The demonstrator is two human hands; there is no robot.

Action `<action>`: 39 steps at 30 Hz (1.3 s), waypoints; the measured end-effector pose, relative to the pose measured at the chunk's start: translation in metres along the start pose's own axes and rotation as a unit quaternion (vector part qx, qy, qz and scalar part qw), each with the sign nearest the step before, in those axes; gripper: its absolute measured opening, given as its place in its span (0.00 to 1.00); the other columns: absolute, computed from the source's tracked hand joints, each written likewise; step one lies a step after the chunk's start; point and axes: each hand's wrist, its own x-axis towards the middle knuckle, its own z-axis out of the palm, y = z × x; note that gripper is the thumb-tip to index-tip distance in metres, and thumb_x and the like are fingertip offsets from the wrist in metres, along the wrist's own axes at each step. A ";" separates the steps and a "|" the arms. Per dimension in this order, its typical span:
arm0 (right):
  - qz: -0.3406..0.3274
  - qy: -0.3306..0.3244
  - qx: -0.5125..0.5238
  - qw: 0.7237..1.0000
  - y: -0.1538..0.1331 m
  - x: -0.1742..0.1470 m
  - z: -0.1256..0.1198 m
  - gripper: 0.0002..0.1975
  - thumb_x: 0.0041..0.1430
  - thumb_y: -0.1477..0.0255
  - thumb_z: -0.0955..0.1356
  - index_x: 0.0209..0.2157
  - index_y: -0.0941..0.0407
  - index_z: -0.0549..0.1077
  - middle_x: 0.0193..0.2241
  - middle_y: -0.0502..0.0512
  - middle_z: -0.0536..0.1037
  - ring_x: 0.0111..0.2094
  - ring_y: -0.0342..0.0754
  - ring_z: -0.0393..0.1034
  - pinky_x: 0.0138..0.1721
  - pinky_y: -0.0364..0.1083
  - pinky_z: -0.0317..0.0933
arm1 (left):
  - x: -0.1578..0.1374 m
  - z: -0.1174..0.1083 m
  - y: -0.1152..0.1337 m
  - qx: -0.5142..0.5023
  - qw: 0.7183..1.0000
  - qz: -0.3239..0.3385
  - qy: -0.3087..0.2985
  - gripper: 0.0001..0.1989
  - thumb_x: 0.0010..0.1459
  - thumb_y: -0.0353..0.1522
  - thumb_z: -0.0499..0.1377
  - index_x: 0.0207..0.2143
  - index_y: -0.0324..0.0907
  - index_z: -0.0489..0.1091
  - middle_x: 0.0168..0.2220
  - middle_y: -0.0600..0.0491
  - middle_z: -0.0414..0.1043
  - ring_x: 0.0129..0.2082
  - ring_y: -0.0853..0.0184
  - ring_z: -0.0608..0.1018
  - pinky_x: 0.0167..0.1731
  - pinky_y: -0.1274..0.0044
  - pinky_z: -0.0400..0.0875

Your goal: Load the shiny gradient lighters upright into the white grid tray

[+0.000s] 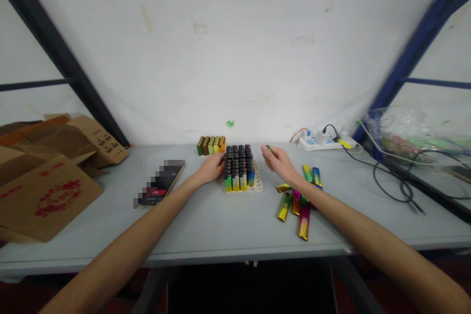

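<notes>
Across a grey desk (206, 228), my right hand (269, 152) pinches a small, dark-green, partly hidden object (269, 148) just right of upright, black-topped multicoloured lighters (235, 181) in a white plastic tray (258, 184), while my left hand (212, 168) meets their left side, its grip impossible to tell.

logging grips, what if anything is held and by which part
Right hand: a small green item, mostly hidden, so the held part cannot be told. Left hand: beside the lighters, grip unclear.
</notes>
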 end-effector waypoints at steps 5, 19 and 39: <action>-0.026 0.095 -0.123 0.988 -0.001 0.000 0.000 0.29 0.63 0.46 0.61 0.19 0.53 0.53 0.18 0.45 0.51 0.22 0.41 0.48 0.25 0.45 0.42 | 0.000 -0.002 0.004 -0.006 1.000 -0.002 -0.007 0.15 0.57 0.29 0.52 0.42 0.36 0.74 0.45 0.41 0.80 0.44 0.53 0.80 0.48 0.67 0.74; -0.031 0.057 -0.157 0.986 0.003 0.003 0.002 0.29 0.65 0.46 0.60 0.21 0.53 0.53 0.19 0.44 0.52 0.23 0.41 0.49 0.27 0.45 0.44 | 0.000 -0.003 0.008 -0.018 1.000 -0.007 -0.002 0.15 0.57 0.31 0.52 0.41 0.36 0.75 0.47 0.41 0.80 0.46 0.53 0.80 0.49 0.67 0.74; -0.108 -0.153 -0.224 0.957 -0.025 -0.005 -0.020 0.26 0.67 0.53 0.65 0.21 0.56 0.66 0.16 0.47 0.68 0.19 0.40 0.57 0.25 0.42 0.49 | 0.001 0.001 -0.001 -0.020 1.000 -0.012 -0.005 0.15 0.58 0.30 0.53 0.44 0.36 0.75 0.46 0.41 0.79 0.45 0.55 0.80 0.49 0.67 0.74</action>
